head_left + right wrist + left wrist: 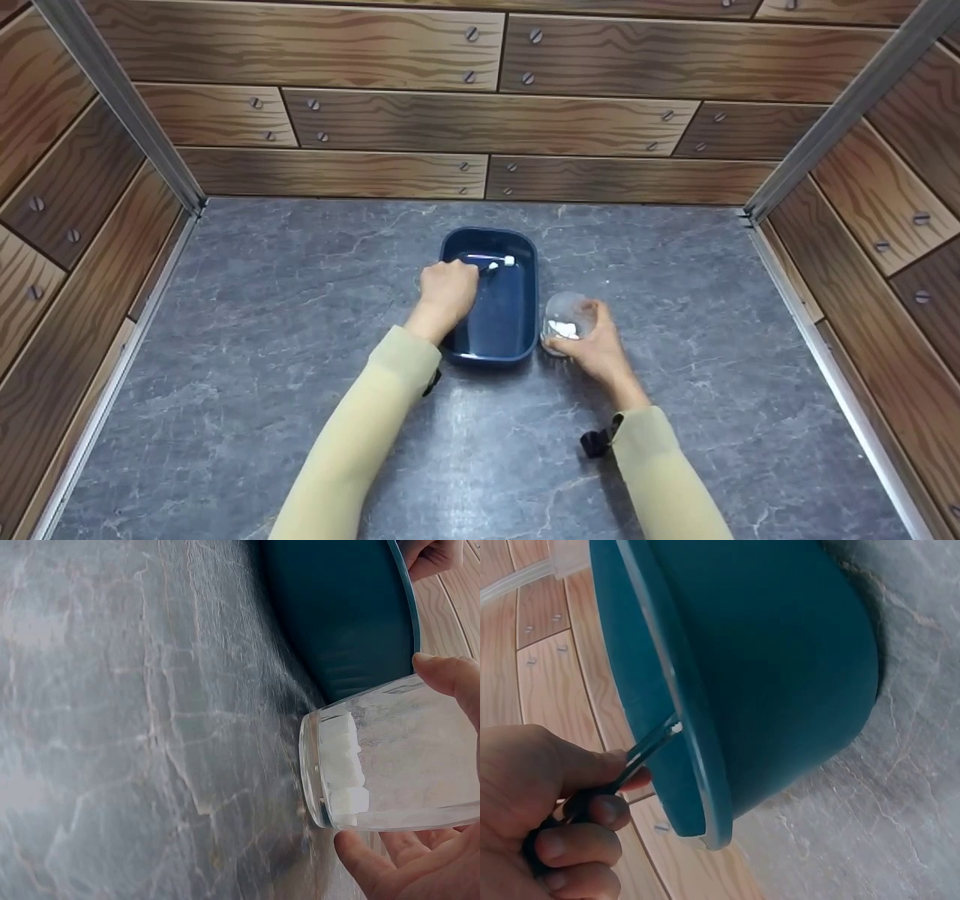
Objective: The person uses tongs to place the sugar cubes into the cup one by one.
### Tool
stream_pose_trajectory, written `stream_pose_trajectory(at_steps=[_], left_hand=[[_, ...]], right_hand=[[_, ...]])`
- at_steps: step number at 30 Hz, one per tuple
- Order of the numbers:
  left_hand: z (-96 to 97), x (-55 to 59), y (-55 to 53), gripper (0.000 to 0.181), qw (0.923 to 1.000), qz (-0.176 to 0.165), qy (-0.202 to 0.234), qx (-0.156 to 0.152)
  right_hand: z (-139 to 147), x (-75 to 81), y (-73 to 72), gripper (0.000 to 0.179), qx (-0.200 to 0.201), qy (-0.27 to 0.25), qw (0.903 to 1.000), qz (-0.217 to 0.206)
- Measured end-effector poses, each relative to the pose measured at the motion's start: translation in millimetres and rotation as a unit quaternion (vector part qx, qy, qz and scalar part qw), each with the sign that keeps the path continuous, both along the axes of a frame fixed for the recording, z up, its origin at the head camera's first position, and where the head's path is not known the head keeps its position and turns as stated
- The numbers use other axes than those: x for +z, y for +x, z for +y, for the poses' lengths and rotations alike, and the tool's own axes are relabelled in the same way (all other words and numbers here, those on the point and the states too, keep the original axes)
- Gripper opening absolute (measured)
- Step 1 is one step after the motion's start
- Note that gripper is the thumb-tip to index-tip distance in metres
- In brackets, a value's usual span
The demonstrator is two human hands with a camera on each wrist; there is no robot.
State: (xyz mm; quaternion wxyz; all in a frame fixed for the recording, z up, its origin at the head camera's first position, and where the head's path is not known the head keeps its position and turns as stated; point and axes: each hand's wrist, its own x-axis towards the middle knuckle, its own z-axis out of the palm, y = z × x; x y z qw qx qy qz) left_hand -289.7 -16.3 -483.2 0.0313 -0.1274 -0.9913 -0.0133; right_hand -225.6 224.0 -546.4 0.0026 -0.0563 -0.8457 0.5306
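My left hand [448,289] is over the left side of a deep blue basin [499,324]. Its fingers curl round the dark handle of slim metal tongs [649,746], which reach in past the rim. A small white piece [493,266] shows at their tip, beside a white cube [510,261] near the basin's far end. On the right, my right hand [598,346] holds a clear glass [409,757], thumb on one side and fingers on the other. Several white cubes [346,769] lie at the glass's bottom. The glass stands right beside the basin's wall.
The grey marbled tabletop [300,300] is enclosed by wood-patterned panels [375,120] at the back and both sides. Metal posts [127,112] rise at the two back corners. A tiny white speck [607,282] lies right of the basin.
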Motion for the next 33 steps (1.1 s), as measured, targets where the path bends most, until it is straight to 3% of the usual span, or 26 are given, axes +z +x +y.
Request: stream_pose_trajectory(at_steps=[26, 33], left_hand=[[-14.7, 1.8, 30.9, 0.021, 0.9976, 0.04, 0.055, 0.01], [-19.6, 7.7, 36.1, 0.019, 0.9973, 0.033, 0.063, 0.017]], right_hand=[[0.7, -2.8, 2.5, 0.087, -0.002, 0.003, 1.0, -0.004], [0.7, -1.1, -0.5, 0.087, 0.0, 0.001, 1.0, -0.004]])
